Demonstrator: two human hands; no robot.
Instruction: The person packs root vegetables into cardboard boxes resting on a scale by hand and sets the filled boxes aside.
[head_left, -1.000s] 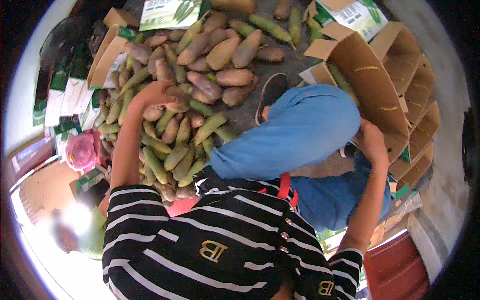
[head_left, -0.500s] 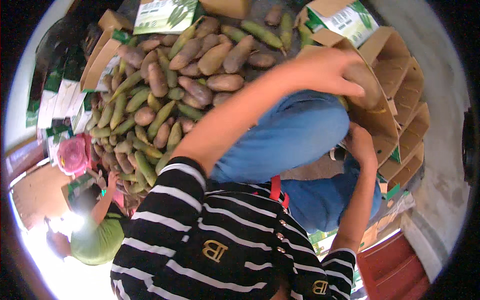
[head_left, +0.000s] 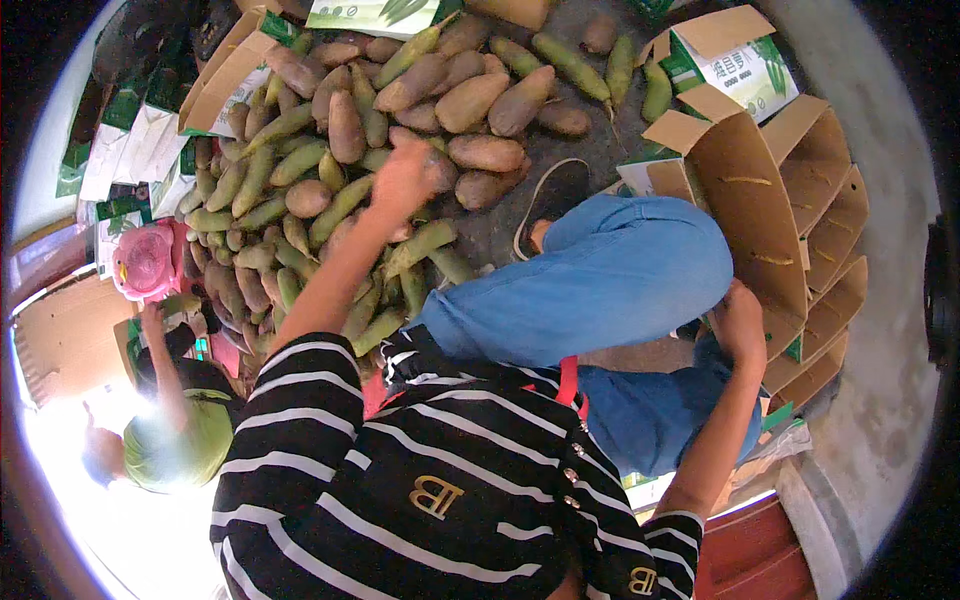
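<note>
grey concrete floor (head_left: 880,400) all round, person crouched on it, blue-jeaned knee (head_left: 620,270) up at centre. near to far: right hand (head_left: 742,322) at 3 o'clock, low by the knee, resting against the edge of the nested open brown cardboard boxes (head_left: 790,210); fingers curl toward the flap but cannot tell whether it grips anything. left hand (head_left: 405,180) at 11 o'clock, arm stretched out over the pile of long green and brown husked vegetables (head_left: 330,200), blurred, fingers bunched down onto the heap; looks clenched round one brown piece, cannot tell for sure. pile spreads from 9 to 1 o'clock across the floor, thick brown ones (head_left: 470,100) at the far top, slimmer green ones (head_left: 240,215) nearer and left. dark shoe with white rim (head_left: 550,195) just beside the pile at 12. further out, green-and-white printed carton (head_left: 735,65) at 1 o'clock, flat stack of green-white packaging (head_left: 120,150) at 10. pink round fan-like object (head_left: 147,262) at 9. another person in a yellow-green top (head_left: 185,450) at 8 o'clock, their hand (head_left: 150,318) raised near the pink thing.

risks, as a guess: long reach from a crouch could tip balance forward; pulling one piece out of the heap may roll neighbours toward the shoe; box stack could slide if leaned on.
</note>
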